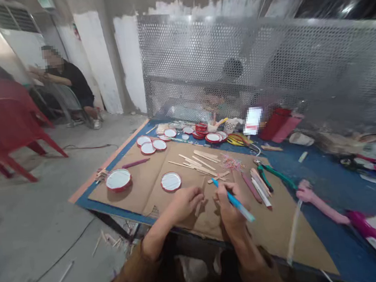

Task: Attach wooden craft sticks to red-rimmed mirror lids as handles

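My right hand (230,205) is closed round a blue pen (237,202), its tip angled up and left over the cardboard sheet (145,180). Beside it, my left hand (187,204) is pinched on what looks like a thin wooden stick (203,184), partly covered by the fingers. Several flat wooden sticks (198,164) lie just beyond both hands, with a pile of small coloured bands (232,161) to their right. A round red-rimmed disc (171,182) rests left of my left hand.
Green-handled pliers (265,178), markers (261,191) and a pink hammer-like tool (321,204) lie at the right. More red-rimmed discs (147,148) and a lit phone (252,121) are at the back. A perforated metal panel (199,48) stands behind. A person (71,81) sits far left near red chairs (9,126).
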### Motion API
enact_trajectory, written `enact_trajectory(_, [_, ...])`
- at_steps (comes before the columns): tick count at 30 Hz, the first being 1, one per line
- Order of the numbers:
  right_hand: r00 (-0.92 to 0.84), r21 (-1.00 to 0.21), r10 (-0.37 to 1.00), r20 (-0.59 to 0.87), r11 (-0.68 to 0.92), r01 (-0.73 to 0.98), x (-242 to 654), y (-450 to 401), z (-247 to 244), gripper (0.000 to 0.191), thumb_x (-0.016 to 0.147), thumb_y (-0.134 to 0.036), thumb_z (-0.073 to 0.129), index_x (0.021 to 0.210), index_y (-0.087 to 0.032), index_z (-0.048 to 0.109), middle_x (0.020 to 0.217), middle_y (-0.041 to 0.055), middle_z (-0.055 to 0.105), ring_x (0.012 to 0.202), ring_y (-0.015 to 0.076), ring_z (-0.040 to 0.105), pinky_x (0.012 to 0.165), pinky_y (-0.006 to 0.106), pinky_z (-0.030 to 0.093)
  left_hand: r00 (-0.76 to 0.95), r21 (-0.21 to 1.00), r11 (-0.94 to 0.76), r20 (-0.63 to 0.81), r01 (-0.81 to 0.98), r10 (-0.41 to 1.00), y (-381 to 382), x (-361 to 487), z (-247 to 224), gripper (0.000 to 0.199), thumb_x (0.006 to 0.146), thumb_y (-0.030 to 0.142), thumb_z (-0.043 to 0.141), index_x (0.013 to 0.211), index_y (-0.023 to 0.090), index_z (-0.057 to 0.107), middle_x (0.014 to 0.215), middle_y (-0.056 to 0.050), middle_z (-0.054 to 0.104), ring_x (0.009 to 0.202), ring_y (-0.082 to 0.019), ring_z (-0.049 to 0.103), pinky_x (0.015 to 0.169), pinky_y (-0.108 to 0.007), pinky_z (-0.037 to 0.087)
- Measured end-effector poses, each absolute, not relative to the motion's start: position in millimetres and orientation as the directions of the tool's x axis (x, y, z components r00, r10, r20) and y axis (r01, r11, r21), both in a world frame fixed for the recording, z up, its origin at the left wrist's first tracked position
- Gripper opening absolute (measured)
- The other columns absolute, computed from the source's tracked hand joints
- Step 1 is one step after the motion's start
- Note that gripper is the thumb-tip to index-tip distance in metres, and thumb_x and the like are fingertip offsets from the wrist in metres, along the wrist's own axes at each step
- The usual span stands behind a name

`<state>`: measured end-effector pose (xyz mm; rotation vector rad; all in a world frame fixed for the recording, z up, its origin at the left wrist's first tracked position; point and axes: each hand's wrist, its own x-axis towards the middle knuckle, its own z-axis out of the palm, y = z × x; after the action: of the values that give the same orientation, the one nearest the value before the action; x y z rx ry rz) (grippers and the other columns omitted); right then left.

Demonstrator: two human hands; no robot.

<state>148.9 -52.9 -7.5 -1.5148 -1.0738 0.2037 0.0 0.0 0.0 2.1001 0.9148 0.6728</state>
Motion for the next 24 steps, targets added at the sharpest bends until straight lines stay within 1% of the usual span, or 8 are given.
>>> enact_trajectory(3, [0.445,-0.801,0.748,0.492,0.189,0.568,145,-58,-3,0.021,0.084,-0.039,0.055,0.085,-0.018,0.059,0.066,0.0005,0.063,0.059,0.0139,0.058,0.056,0.024,0.047,0.603,0.782,-0.473,0.158,0.407,0.782,-2,0,-2,0.024,0.088,0.031,0.040,0.071,0.017,0.050,0.066,0.001,0.049,0.064,-0.013,0.044,0.060,-0.022,0.031])
enact_trajectory(5, [0.402,-0.768,0.761,0.510,0.191,0.611,143,-59,-1,0.022,0.084,-0.039,0.054,0.081,-0.018,0.060,0.065,0.0004,0.062,0.058,0.0134,0.057,0.056,0.024,0.047,0.601,0.782,-0.473,0.161,0.406,0.783,-2,0,-2,0.024,0.088,0.030,0.040,0.070,0.017,0.050,0.065,0.001,0.049,0.064,-0.013,0.044,0.060,-0.022,0.031])
enact_trajectory(7, [0.416,-0.756,0.750,0.514,0.166,0.634,144,-58,-1,0.024,0.085,-0.039,0.052,0.077,-0.018,0.059,0.061,-0.0005,0.060,0.054,0.0126,0.054,0.054,0.024,0.045,0.599,0.790,-0.468,0.164,0.396,0.784,-1,0,-2,0.023,0.088,0.030,0.040,0.071,0.017,0.050,0.065,0.001,0.049,0.064,-0.013,0.045,0.060,-0.022,0.032])
enact_trajectory(9, [0.458,-0.768,0.719,0.523,0.164,0.619,144,-57,-1,0.024,0.086,-0.039,0.050,0.078,-0.019,0.059,0.061,-0.0008,0.060,0.055,0.0128,0.054,0.055,0.024,0.046,0.592,0.793,-0.459,0.158,0.401,0.790,0,0,-3,0.022,0.088,0.029,0.041,0.071,0.018,0.050,0.065,0.001,0.049,0.064,-0.012,0.045,0.060,-0.022,0.032])
enact_trajectory(12, [0.412,-0.755,0.717,0.563,0.244,0.609,144,-57,0,0.023,0.085,-0.040,0.052,0.083,-0.019,0.061,0.068,0.0005,0.063,0.061,0.0139,0.058,0.060,0.025,0.048,0.578,0.788,-0.448,0.147,0.422,0.803,1,0,-4,0.022,0.087,0.030,0.042,0.069,0.018,0.049,0.063,0.002,0.048,0.062,-0.012,0.044,0.059,-0.022,0.031])
enact_trajectory(14, [0.386,-0.745,0.738,0.554,0.233,0.625,143,-56,2,0.024,0.085,-0.040,0.053,0.079,-0.019,0.061,0.066,0.0005,0.062,0.059,0.0138,0.057,0.058,0.025,0.047,0.588,0.791,-0.454,0.152,0.409,0.795,1,0,-3,0.023,0.087,0.030,0.043,0.069,0.018,0.048,0.063,0.002,0.047,0.063,-0.012,0.044,0.059,-0.022,0.032])
enact_trajectory(18, [0.508,-0.810,0.715,0.480,0.140,0.569,145,-54,1,0.026,0.085,-0.042,0.053,0.078,-0.018,0.060,0.059,-0.0013,0.059,0.053,0.0127,0.054,0.053,0.023,0.043,0.613,0.819,-0.422,0.112,0.388,0.782,0,-2,5,0.025,0.088,0.030,0.042,0.066,0.018,0.045,0.060,0.003,0.046,0.060,-0.011,0.044,0.056,-0.021,0.031])
enact_trajectory(24, [0.572,-0.884,0.708,0.415,0.166,0.437,144,-54,-4,0.029,0.082,-0.047,0.057,0.081,-0.018,0.060,0.065,0.0003,0.064,0.053,0.0132,0.057,0.056,0.025,0.047,0.640,0.851,-0.363,0.042,0.380,0.767,0,-4,12,0.027,0.089,0.031,0.040,0.067,0.018,0.047,0.053,0.004,0.044,0.056,-0.011,0.044,0.053,-0.020,0.031])
